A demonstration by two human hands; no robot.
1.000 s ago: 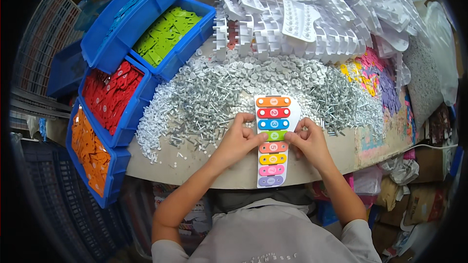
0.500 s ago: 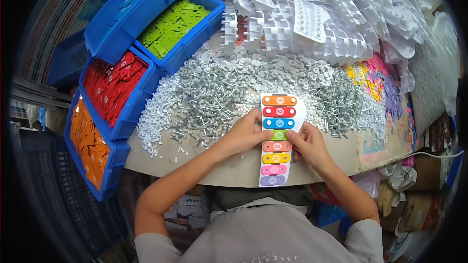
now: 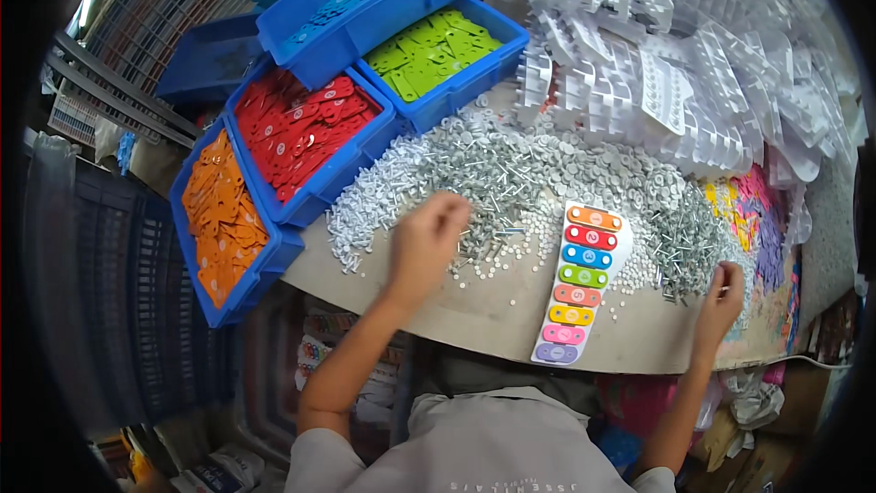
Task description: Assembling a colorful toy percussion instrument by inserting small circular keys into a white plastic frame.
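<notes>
A white xylophone base (image 3: 610,260) lies on the table with a column of coloured bars, orange at the far end down to purple near the edge. White round pieces show at the ends of the upper bars; the lower bars have dark holes there. Neither hand touches it. My left hand (image 3: 424,251), slightly blurred, is over the near side of the left heap of metal screws (image 3: 474,178), fingers drawn together. Beside the right heap of screws (image 3: 680,251), my right hand (image 3: 719,306) has its fingertips pinched. What either hand holds is too small to make out.
Blue bins hold orange (image 3: 219,210), red (image 3: 306,128), green (image 3: 433,50) and blue bars (image 3: 356,0). White washers (image 3: 607,164) and small white caps (image 3: 538,228) are heaped mid-table. Clear and white plastic bases (image 3: 630,91) are piled behind. Yellow, pink and purple bars (image 3: 771,219) lie far right.
Both hands have let go of the xylophone base, which now lies on the table. My left hand has moved left to the screws, my right hand right. The view has shifted.
</notes>
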